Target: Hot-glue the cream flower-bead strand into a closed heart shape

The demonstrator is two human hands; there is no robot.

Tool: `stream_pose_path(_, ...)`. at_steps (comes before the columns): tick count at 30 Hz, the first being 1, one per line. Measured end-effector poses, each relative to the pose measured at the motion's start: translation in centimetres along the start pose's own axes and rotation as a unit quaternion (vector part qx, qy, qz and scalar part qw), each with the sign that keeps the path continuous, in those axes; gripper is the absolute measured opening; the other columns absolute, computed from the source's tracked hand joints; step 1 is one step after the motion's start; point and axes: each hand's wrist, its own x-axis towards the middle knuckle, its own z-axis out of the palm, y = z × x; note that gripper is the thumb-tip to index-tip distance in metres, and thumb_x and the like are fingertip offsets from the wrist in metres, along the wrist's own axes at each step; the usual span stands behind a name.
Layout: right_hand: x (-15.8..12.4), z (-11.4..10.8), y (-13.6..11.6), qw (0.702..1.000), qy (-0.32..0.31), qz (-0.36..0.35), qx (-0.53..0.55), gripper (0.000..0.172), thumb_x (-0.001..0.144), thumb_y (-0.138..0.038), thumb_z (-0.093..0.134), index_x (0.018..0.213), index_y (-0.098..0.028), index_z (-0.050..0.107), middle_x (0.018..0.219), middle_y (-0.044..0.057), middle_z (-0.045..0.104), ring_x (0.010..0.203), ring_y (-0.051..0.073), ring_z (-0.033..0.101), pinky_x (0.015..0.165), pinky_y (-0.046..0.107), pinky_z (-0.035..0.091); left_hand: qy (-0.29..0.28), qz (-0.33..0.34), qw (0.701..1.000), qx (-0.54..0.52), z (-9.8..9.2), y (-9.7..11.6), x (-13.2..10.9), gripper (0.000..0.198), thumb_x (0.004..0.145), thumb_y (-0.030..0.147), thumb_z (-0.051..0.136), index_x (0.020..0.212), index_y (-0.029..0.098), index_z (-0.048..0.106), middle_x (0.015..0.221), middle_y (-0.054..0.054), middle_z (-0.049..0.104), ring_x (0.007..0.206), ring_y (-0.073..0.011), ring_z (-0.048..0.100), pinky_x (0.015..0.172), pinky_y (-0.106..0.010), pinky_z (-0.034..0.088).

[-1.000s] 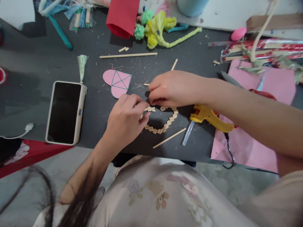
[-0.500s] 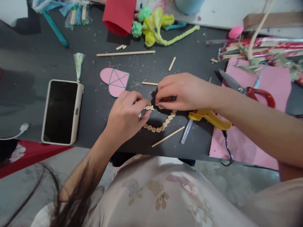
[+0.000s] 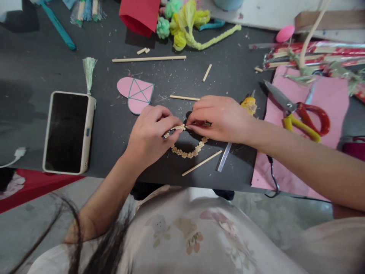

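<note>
My left hand (image 3: pixel 155 133) is closed in a pinch on a chain of small pale wooden pieces (image 3: pixel 189 154), which curves in an open loop just above the dark table. Thumb and fingers of my right hand (image 3: pixel 218 118) are pressed together at the upper end of that chain. A tiny pale bit shows at those fingertips, too small to name. Partly under my right hand and forearm lies a yellow glue gun (image 3: pixel 248 105), its clear glue stick (image 3: pixel 224 156) poking out below. One thin wooden stick (image 3: pixel 202 163) rests below the chain, another stick (image 3: pixel 184 97) above it.
A pink heart-shaped paper (image 3: pixel 140 93) with drawn lines lies beyond my left hand. At left is a phone (image 3: pixel 67 133) with a tassel. Scissors (image 3: pixel 302 114) with red and yellow handles rest on pink sheets (image 3: pixel 262 175). Yellow and green yarn pieces (image 3: pixel 189 28) are at the back.
My right hand has moved slightly down and left, its fingertips now meeting the chain's end by my left hand. The whole view has shifted a little.
</note>
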Motion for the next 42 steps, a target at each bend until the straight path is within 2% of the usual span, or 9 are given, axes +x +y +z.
stream_pose_path(6,-0.03,0.2,-0.15,1.0,0.015,-0.001,0.017,0.022,0.094,-0.025,0.05,0.088,-0.018,0.07,0.078,0.004,0.063,0.078,0.016,0.053,0.07,0.028,0.036,-0.008,-0.006,1.0,0.001,-0.13,-0.03,0.0,0.015,0.095,0.028,0.058,0.098,0.026,0.073,0.095,-0.004,0.068,0.09,-0.0197,0.062,0.085,-0.036,0.049)
stream_pose_path(15,-0.04,0.78,0.3,0.999,0.042,-0.019,-0.004,0.025,0.096,-0.026,0.048,0.087,-0.018,0.069,0.082,0.004,0.065,0.081,0.017,0.054,0.071,0.029,0.037,0.044,0.023,0.998,-0.027,0.52,-0.41,-0.03,0.009,0.088,0.022,0.068,0.094,0.022,0.074,0.09,-0.003,0.068,0.084,-0.0176,0.061,0.08,-0.033,0.048)
stream_pose_path(25,0.22,0.72,0.18,0.993,0.031,-0.046,-0.104,0.03,0.099,-0.024,0.042,0.089,-0.018,0.069,0.084,0.004,0.064,0.082,0.018,0.053,0.069,0.032,0.035,0.048,0.024,0.998,-0.017,0.76,-0.54,-0.07,0.008,0.089,0.023,0.067,0.093,0.023,0.074,0.09,-0.002,0.068,0.084,-0.0173,0.06,0.079,-0.033,0.049)
stream_pose_path(42,0.32,0.08,0.42,0.996,-0.005,-0.02,-0.091,0.03,0.1,-0.029,0.044,0.093,-0.02,0.071,0.087,0.006,0.066,0.086,0.021,0.055,0.07,0.035,0.036,0.034,0.016,0.999,-0.023,0.75,-0.46,-0.13,0.009,0.089,0.023,0.067,0.094,0.023,0.074,0.091,-0.003,0.067,0.084,-0.0183,0.059,0.078,-0.034,0.048)
